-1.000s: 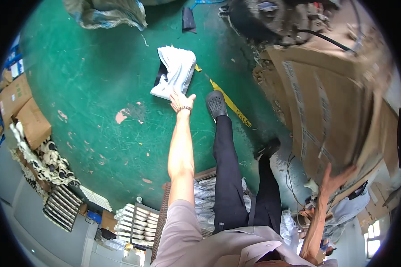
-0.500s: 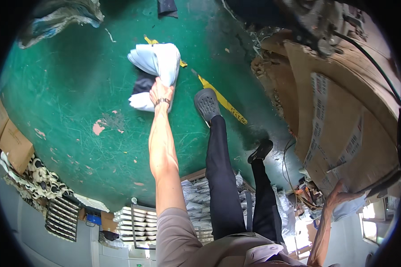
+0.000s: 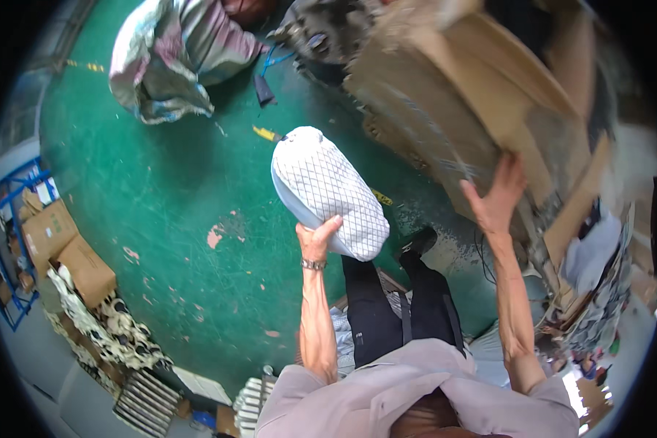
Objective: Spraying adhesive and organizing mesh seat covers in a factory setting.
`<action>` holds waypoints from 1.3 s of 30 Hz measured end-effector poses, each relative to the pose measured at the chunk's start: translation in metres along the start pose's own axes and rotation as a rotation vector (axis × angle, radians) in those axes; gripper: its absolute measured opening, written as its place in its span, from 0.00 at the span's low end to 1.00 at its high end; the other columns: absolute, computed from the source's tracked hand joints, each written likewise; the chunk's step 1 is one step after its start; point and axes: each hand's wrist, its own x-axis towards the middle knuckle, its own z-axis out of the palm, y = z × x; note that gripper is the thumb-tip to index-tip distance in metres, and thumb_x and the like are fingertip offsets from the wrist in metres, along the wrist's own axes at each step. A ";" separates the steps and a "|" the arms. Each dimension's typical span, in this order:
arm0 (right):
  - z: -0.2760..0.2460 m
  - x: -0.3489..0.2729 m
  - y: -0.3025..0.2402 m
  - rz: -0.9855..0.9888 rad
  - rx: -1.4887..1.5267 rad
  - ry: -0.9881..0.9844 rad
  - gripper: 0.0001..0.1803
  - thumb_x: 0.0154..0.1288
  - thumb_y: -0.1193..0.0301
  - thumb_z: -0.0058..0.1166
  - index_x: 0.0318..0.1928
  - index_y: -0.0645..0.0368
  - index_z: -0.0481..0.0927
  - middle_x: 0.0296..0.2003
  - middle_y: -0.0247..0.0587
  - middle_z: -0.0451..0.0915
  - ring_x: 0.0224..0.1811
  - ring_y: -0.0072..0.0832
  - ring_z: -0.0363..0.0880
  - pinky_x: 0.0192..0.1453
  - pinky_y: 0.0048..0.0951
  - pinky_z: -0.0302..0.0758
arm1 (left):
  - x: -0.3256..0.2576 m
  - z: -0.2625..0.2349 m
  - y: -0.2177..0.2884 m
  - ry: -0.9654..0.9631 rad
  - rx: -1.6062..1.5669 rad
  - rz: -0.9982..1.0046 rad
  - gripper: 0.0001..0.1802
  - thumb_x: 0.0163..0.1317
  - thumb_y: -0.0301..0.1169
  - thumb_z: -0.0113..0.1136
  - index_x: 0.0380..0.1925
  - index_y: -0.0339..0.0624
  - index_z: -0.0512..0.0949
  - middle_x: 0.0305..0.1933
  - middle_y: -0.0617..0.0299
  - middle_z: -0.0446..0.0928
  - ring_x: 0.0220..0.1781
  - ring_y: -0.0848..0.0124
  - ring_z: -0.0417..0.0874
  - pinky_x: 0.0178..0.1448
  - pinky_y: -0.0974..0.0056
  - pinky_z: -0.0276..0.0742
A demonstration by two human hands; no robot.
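**White bundle lifted over a green floor, cardboard braced on the right**

Green painted floor [image 3: 160, 212] is spreading wide and bare to the left of the left hand, with worn patches showing pale. Far out on that side, brown boxes [image 3: 66, 252] and patterned fabric [image 3: 98, 328] are crowding the floor's edge. Ahead of the hands, a crumpled striped cloth heap [image 3: 179, 58] is lying well apart from both.

The left hand [image 3: 317, 241] is clenching the lower edge of a white quilted bundle [image 3: 325, 190], thumb and fingers wrapping around it, holding it raised above the floor just beside the person's dark trouser legs [image 3: 394, 306].

The right hand [image 3: 496, 197] is spreading open, fingers splayed, palm pressing against a large tilted cardboard stack [image 3: 474, 95] that is closing off the room on that side. Beyond it, more clutter is piling up at the right edge.
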 end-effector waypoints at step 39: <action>-0.414 -0.471 0.643 0.880 1.270 1.295 0.46 0.39 0.72 0.70 0.63 0.73 0.69 0.54 0.49 0.80 0.55 0.36 0.80 0.61 0.35 0.75 | -0.624 0.755 -0.014 -1.489 0.777 1.156 0.44 0.52 0.35 0.74 0.66 0.31 0.64 0.63 0.41 0.72 0.67 0.48 0.71 0.69 0.52 0.66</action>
